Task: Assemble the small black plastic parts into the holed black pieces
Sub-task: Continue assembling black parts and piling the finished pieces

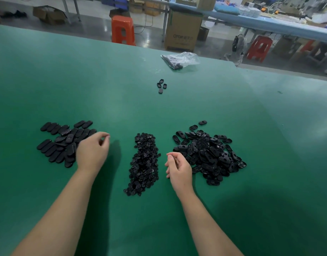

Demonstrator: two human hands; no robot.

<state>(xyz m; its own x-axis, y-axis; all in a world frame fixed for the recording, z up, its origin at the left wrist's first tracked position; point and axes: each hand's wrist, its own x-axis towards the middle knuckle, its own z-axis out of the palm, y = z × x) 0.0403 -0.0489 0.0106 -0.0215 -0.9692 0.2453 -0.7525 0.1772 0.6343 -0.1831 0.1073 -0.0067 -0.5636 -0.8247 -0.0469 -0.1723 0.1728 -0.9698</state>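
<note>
While the green table [122, 100] carries three dark heaps in a row, the leftmost is a spread of smooth oval black pieces [64, 142], many lying flat and side by side, some overlapping. The left hand [92, 152] hangs over the right edge of that spread, palm down, its fingers loosely curled with thumb and forefinger tips close together; nothing can be seen between them, so whether it has hold of anything cannot be told. Just right of it, in the middle, lies a long narrow heap of small black plastic parts [143, 163], tangled thickly together. The right hand [178, 169] sits between this heap and the next, side-on with fingers loosely curled inward, and no part shows in its grasp. Touching its far side is the largest heap, the holed black pieces [208, 154], ovals with an opening in each, piled at all angles, a few strays lying just beyond the top. Farther back, near the middle of the table, rests a small cluster of four ovals [161, 85], and beyond that a crumpled clear plastic bag [181, 60] with dark contents.
</note>
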